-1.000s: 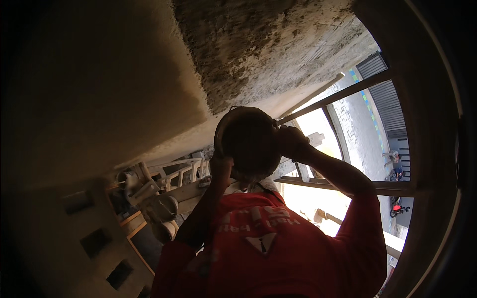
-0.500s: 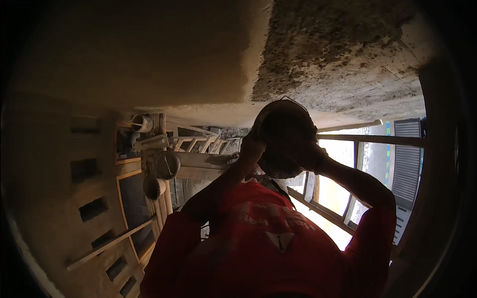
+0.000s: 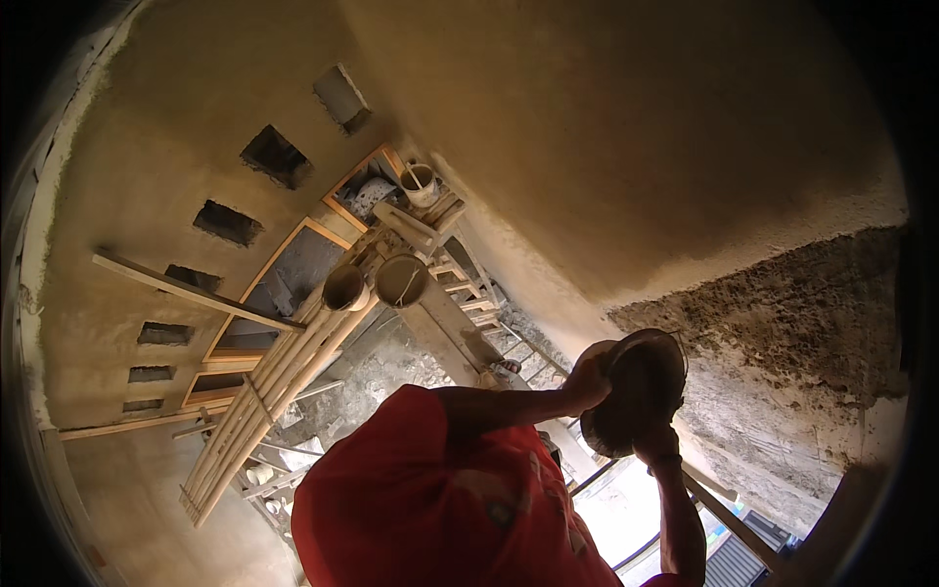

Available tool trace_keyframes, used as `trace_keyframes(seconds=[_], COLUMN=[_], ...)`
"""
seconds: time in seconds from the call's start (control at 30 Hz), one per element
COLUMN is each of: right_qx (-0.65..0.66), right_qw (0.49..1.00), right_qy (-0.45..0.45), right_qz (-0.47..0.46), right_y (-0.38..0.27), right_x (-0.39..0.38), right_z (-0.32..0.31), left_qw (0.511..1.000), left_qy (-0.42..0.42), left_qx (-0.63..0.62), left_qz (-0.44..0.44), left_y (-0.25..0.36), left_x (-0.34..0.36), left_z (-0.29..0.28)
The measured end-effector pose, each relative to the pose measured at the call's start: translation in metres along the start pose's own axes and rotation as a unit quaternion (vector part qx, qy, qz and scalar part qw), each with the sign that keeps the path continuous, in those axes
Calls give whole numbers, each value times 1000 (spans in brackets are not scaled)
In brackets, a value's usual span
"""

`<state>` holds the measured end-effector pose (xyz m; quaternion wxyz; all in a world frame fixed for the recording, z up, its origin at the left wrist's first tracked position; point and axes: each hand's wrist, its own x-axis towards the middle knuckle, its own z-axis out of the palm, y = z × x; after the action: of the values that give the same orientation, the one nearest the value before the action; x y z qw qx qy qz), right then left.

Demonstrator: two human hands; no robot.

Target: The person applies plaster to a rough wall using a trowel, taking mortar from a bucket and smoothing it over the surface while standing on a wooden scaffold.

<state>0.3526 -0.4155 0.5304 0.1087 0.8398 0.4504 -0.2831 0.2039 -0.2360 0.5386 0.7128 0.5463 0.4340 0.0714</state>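
A dark round bucket (image 3: 638,391) with a thin wire handle is held up in front of me, tilted, beside the wall. My left hand (image 3: 590,380) grips its left side, fingers closed around the edge. Lower down, my right hand (image 3: 657,445) is closed on the bucket's bottom right side. Shadow hides the fingertips, and whatever the bucket contains cannot be made out. Nearest to the bucket is a rough patch of dark, coarse mortar (image 3: 792,303) on the wall, bordering smoother plaster (image 3: 626,166).
Bamboo poles (image 3: 279,401) and a long plank (image 3: 440,333) form a scaffold at left. On it stand a pale bucket (image 3: 421,186) and two more buckets, one round and dark-mouthed (image 3: 402,282). A wooden ladder (image 3: 469,293) leans below. Wood-framed openings (image 3: 293,274) line the left wall.
My view has turned, bringing the scaffold and left wall further in. The bucket has moved right and lower in view, still in both hands, and its tilt has changed.
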Motion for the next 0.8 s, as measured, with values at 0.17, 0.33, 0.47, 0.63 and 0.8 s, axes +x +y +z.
trace_keyframes(seconds=[0.17, 0.33, 0.47, 0.63, 0.8], right_qx=[-21, -117, -159, -99, -129], right_qw=[955, 970, 969, 987, 970], right_qy=[79, 119, 185, 95, 22], right_qz=[-284, -177, -48, -88, -203], right_y=[8, -12, -1, 12, 18], right_x=[12, -16, -9, 31, 27], right_z=[33, -56, -60, -1, 8], left_qw=[994, 997, 996, 998, 999], left_qy=[85, 72, 59, 41, 35], left_qx=[-15, 29, 63, 23, -28], left_qz=[60, 28, 29, 35, 5], left_y=[-27, -27, -16, -10, -4], left_x=[16, 20, 14, 18, 15], left_z=[4, -13, -4, -1, 5])
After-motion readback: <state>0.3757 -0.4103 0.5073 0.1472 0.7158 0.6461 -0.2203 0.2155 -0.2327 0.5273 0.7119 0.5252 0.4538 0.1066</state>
